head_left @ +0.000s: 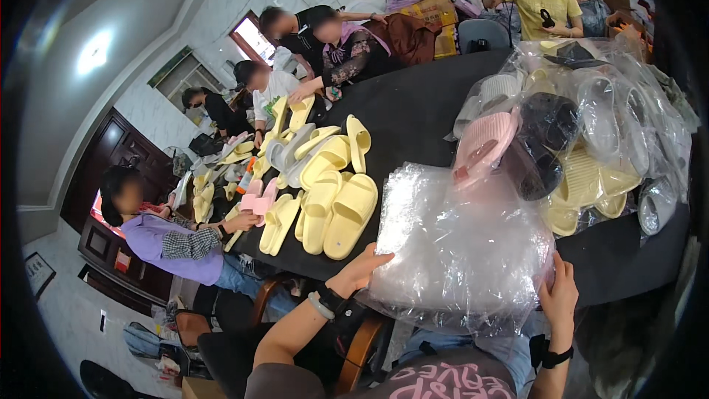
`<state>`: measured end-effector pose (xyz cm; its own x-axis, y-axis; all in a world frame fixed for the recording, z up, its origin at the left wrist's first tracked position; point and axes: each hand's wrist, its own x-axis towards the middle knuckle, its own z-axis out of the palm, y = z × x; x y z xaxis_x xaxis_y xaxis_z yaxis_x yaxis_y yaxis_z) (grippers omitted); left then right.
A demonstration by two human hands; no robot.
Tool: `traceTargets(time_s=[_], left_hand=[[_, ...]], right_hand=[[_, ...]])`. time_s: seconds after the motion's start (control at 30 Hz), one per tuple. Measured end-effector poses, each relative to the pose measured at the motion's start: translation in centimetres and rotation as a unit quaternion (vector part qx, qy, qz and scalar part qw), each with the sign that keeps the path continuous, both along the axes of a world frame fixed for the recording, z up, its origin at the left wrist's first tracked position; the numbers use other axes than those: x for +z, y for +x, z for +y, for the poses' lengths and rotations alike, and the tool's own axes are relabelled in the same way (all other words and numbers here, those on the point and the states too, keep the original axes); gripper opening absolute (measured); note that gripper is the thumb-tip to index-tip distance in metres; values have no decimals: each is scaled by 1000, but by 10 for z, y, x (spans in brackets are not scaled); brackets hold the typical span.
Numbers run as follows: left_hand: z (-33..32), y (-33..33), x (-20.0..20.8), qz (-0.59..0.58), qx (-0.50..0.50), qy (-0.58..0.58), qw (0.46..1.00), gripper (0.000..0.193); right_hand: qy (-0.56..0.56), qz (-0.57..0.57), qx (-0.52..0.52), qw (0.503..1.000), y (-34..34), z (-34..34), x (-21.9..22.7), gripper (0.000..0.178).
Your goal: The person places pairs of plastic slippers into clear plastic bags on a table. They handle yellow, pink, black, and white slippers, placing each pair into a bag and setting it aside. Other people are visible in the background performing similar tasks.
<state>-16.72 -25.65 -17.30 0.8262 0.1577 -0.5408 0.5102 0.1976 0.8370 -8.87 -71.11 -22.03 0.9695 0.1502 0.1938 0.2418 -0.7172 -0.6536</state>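
A stack of clear plastic bags (454,258) lies in front of me, its near part over the table edge. My left hand (362,267) is closed on its left edge, thumb on top and fingers partly hidden underneath. At the opposite edge my right hand (559,290) grips the bags, also closed. Just left of the stack sits a pair of yellow slippers (347,214). Beyond its far right corner are a bagged pink slipper (485,144) and a bagged black slipper (550,122).
A pile of bagged slippers (613,122), grey and yellow, covers the right of the black table (413,103). Loose slippers (277,222) run along the left. A person in purple (177,247) works there; several others stand farther back. An orange-brown chair arm (362,351) is beside me.
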Motion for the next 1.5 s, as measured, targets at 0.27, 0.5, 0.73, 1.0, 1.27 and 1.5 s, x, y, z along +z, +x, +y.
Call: traceTargets(time_s=[0.27,0.5,0.73,1.0,1.27,1.5], left_hand=[[-1,4,3,11,6,32,999,54],[1,8,8,52,54,74,994,70],[15,-2,-20,55,5,-130,990,39],[-9,-38,3,22,11,10,1000,35],[16,-102,-16,49,74,40,995,31],[1,-95,-19,2,116,30,993,35]], right_hand=[[-14,4,-4,1000,0,1,2,66],[-8,7,-10,1000,-1,-1,2,67],[12,52,-5,999,7,1,11,64],[46,143,46,988,-8,-7,17,75],[11,80,115,990,-33,12,62,48],[340,204,258,881,-2,41,147,89]])
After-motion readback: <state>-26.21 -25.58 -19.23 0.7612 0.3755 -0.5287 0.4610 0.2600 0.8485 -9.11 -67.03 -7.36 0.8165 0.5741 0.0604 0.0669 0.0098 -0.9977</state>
